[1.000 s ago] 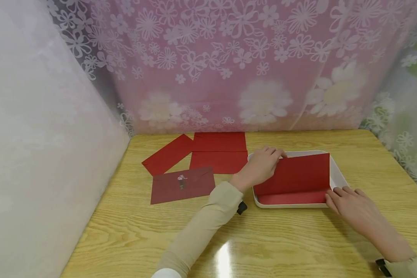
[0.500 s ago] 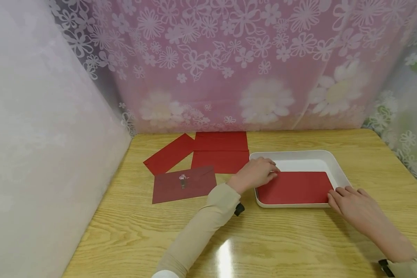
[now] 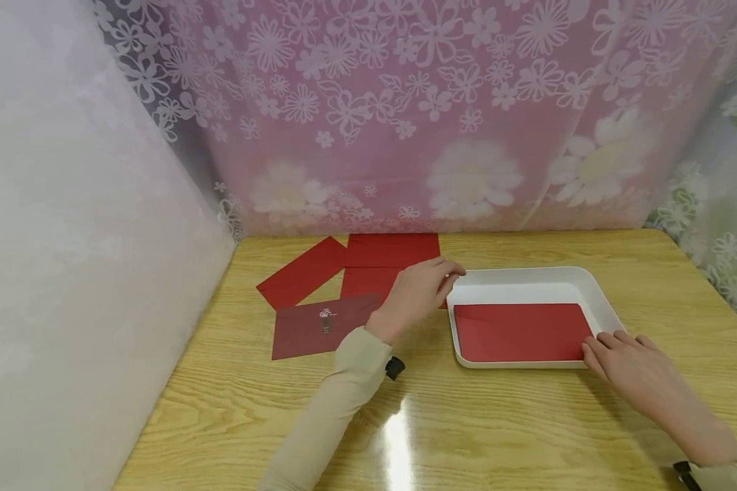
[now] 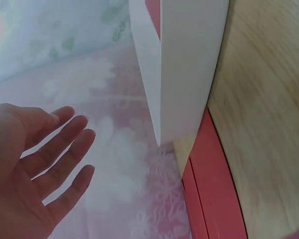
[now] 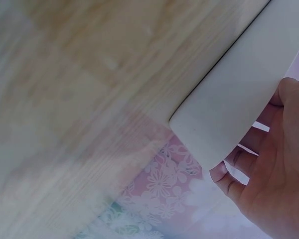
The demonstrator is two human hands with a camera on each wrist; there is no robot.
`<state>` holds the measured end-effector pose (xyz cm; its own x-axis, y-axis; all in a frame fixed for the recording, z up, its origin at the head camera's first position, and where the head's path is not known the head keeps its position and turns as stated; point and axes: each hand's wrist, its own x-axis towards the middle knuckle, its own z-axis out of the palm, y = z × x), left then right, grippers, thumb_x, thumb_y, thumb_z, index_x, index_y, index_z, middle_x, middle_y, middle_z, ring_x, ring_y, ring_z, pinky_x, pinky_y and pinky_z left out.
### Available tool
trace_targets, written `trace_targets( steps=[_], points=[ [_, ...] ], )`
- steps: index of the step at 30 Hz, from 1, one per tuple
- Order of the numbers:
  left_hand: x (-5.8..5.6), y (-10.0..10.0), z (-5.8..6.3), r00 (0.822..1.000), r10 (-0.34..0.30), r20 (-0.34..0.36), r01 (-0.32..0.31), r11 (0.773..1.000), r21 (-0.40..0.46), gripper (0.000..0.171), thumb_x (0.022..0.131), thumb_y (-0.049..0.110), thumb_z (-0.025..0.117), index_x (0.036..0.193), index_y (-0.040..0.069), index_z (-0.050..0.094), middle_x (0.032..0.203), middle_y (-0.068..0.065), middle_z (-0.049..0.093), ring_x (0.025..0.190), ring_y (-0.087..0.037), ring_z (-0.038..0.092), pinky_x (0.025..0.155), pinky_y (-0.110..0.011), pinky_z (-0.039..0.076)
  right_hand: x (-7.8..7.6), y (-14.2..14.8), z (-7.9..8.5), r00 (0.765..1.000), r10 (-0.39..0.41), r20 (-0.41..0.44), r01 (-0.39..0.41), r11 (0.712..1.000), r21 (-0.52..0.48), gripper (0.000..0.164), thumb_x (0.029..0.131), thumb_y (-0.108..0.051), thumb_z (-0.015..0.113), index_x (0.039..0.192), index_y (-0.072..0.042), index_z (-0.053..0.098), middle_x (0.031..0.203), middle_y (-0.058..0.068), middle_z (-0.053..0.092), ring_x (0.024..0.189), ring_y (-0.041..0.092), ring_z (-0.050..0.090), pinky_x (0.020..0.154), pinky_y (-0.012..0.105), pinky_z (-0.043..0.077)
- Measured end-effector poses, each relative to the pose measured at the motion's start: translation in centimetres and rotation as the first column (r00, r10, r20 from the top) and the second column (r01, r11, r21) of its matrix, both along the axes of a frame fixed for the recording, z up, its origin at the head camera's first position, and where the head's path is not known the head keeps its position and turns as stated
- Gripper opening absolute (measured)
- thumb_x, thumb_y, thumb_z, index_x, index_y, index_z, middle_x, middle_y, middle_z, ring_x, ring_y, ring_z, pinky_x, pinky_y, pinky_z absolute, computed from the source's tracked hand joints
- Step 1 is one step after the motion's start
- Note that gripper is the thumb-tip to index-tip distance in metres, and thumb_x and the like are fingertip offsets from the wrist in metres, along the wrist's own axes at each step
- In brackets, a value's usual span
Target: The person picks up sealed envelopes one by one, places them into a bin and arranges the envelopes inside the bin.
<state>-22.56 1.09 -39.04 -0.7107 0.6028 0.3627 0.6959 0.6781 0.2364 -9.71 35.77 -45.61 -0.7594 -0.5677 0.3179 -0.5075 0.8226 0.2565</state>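
So your left hand (image 3: 419, 293) is up by the left end of the white tray (image 3: 516, 293), fingers loosely bent with nothing in them, and the left wrist view shows it clear of the tray. Your right hand (image 3: 632, 368) sits over the near right corner, fingers on the rim, but I can't tell if they're actually gripping. The flat red envelope (image 3: 522, 334) lies in the tray along the near side, white floor showing behind it. Left of that on the counter (image 3: 497, 436) you've got a slanted red envelope (image 3: 301, 273), a pair of red envelopes (image 3: 393, 250) and a darker printed envelope (image 3: 307, 331) nearest you
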Motion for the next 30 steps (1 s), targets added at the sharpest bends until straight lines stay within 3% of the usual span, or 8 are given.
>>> trace_targets(
  steps=[10,14,21,25,30],
  points=[
    [-1.1,-5.7,-0.1,0.991,0.129,-0.04,-0.122,0.98,0.158,0.02,0.104,0.023,0.059,0.121,0.018,0.069,0.107,0.004,0.071,0.063,-0.007,0.054,0.054,-0.019,0.042,-0.3,0.1,-0.1,0.999,0.033,-0.036,-0.033,0.999,0.005,0.076,0.109,-0.036,-0.008,0.09,-0.007,0.06,0.08,0.002,0.053,0.072,0.027,0.052,0.053,0.036,0.033],
    [-1.4,-8.5,-0.7,0.982,0.187,-0.036,-0.179,0.969,0.169,0.02,0.103,0.022,0.061,0.12,0.016,0.069,0.105,0.002,0.071,0.061,-0.01,0.053,0.051,-0.021,0.043,-0.3,0.1,0.0,0.998,0.045,-0.051,-0.045,0.999,0.001,0.07,0.111,-0.033,-0.004,0.088,-0.008,0.057,0.078,0.002,0.051,0.07,0.028,0.05,0.053,0.036,0.032],
    [-1.5,-13.3,-2.6,0.952,0.305,0.036,-0.306,0.952,0.022,0.019,0.101,0.023,0.065,0.117,0.016,0.072,0.105,-0.001,0.07,0.081,-0.016,0.064,0.063,-0.03,0.055,-0.3,-0.1,0.0,0.999,0.029,-0.038,-0.03,0.999,-0.017,0.076,0.107,-0.039,-0.012,0.084,-0.011,0.055,0.075,-0.001,0.047,0.068,0.026,0.048,0.053,0.034,0.029],
    [-1.2,-15.7,-3.3,0.939,0.336,0.077,-0.331,0.941,-0.07,0.019,0.099,0.02,0.068,0.116,0.013,0.073,0.106,-0.003,0.07,0.087,-0.02,0.066,0.069,-0.035,0.058,-0.3,-0.1,-0.1,0.999,0.025,-0.034,-0.026,0.999,-0.025,0.078,0.106,-0.04,-0.012,0.084,-0.011,0.056,0.076,-0.001,0.048,0.069,0.025,0.048,0.053,0.033,0.029],
    [-1.1,-17.8,-3.9,0.926,0.366,0.093,-0.354,0.927,-0.124,0.016,0.098,0.018,0.07,0.112,0.012,0.075,0.105,-0.005,0.069,0.087,-0.022,0.065,0.07,-0.037,0.058,-0.4,0.0,-0.2,0.997,0.045,-0.061,-0.046,0.999,-0.019,0.076,0.108,-0.037,-0.011,0.085,-0.009,0.056,0.076,0.0,0.048,0.068,0.026,0.047,0.052,0.034,0.029]
  ],
)
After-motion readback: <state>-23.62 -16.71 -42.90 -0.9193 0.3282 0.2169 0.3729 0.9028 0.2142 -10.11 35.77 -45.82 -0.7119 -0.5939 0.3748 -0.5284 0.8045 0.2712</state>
